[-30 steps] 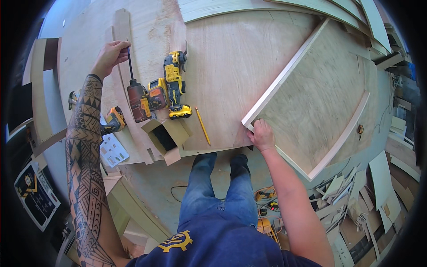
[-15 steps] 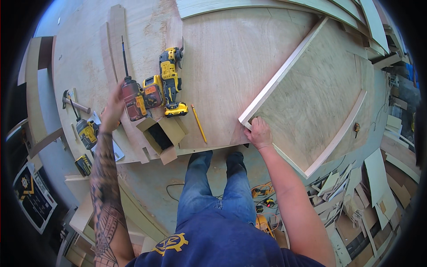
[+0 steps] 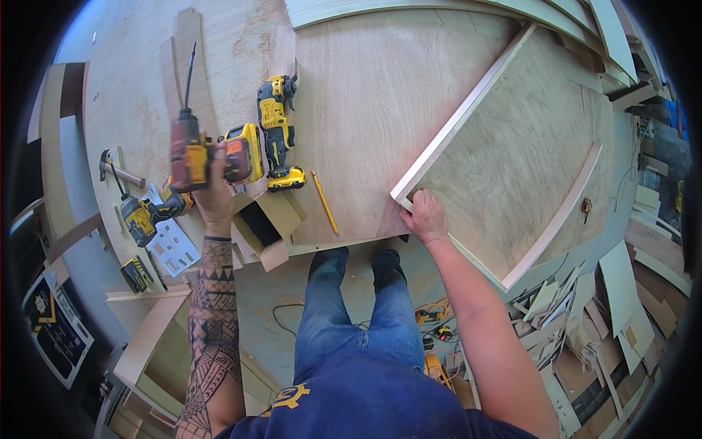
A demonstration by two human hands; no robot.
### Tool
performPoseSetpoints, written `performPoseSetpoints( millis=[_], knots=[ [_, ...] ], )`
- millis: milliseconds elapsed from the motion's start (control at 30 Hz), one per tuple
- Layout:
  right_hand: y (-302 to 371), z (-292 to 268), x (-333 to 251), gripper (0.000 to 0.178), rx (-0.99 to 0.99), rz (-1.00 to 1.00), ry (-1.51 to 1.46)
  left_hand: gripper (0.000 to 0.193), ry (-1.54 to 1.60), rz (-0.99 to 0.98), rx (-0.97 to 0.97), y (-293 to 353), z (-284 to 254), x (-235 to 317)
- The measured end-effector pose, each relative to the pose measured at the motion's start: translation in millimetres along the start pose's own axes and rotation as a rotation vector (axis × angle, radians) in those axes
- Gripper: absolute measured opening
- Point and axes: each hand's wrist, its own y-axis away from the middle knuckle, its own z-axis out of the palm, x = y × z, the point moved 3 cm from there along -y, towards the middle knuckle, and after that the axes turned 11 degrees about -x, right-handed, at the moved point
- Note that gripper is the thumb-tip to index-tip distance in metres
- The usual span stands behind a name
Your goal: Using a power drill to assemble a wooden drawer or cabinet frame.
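My left hand (image 3: 216, 192) is wrapped round the handle of a red and yellow cordless impact driver (image 3: 190, 155). A long thin bit points away from me, and the battery sits to the right of my hand; motion blurs the tool a little. At the near left corner of a wooden frame (image 3: 468, 110) on a plywood panel, my right hand (image 3: 425, 214) has its fingers closed on the corner. Whether something small is between them is hidden. Between the hands lie a yellow multi-tool (image 3: 276, 121), a pencil (image 3: 325, 203) and an open cardboard box (image 3: 281, 223) holding dark screws or similar.
Left on the bench are a hammer (image 3: 126, 172), a second yellow drill (image 3: 139, 218), a printed sheet (image 3: 175, 247) and a loose battery (image 3: 137, 273). Long boards (image 3: 409, 9) are stacked at the far edge. Wood offcuts (image 3: 563, 322) pile up on the floor at right.
My left hand has moved from the impact driver's left side to its handle and now grips it. The driver has shifted left and turned slightly. My right hand stays at the frame corner.
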Motion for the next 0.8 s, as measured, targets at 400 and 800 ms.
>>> performPoseSetpoints(
  millis=[400,800],
  knots=[
    [1,-2,0,0.050,-0.021,0.018,-0.031,0.046,0.356,-0.724,-0.665,13,26,53],
    [5,-12,-2,0.052,-0.030,0.036,-0.074,0.030,-0.052,-1.177,-0.965,5,105,25]
  ],
)
